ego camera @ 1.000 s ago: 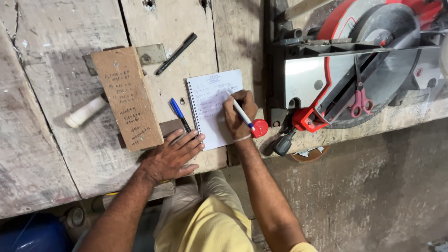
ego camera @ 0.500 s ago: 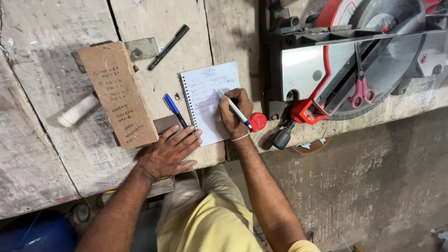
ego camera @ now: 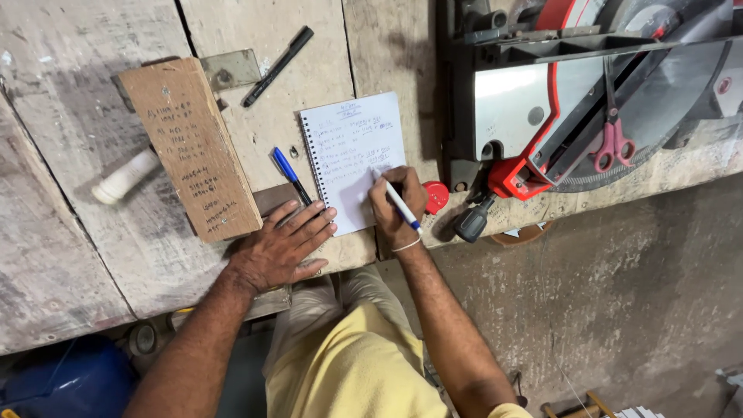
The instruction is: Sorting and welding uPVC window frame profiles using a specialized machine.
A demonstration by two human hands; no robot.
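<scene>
A small spiral notepad (ego camera: 352, 147) with handwritten lines lies on the worn wooden bench (ego camera: 70, 255). My right hand (ego camera: 395, 205) grips a white and blue pen (ego camera: 404, 209) with its tip on the lower part of the page. My left hand (ego camera: 280, 246) rests flat on the bench, fingers spread, its fingertips touching the notepad's lower left corner. A blue pen (ego camera: 290, 174) lies just left of the notepad, above my left hand.
A brown board with writing (ego camera: 190, 147) lies to the left, with a white roll (ego camera: 124, 176) beside it and a black marker (ego camera: 279, 56) above. A red mitre saw (ego camera: 588, 101) with red scissors (ego camera: 611, 139) on it stands at right. A red round cap (ego camera: 436, 197) lies near my right hand.
My right hand has slid down the page with the pen. The left hand stays flat on the bench. The view has shifted slightly.
</scene>
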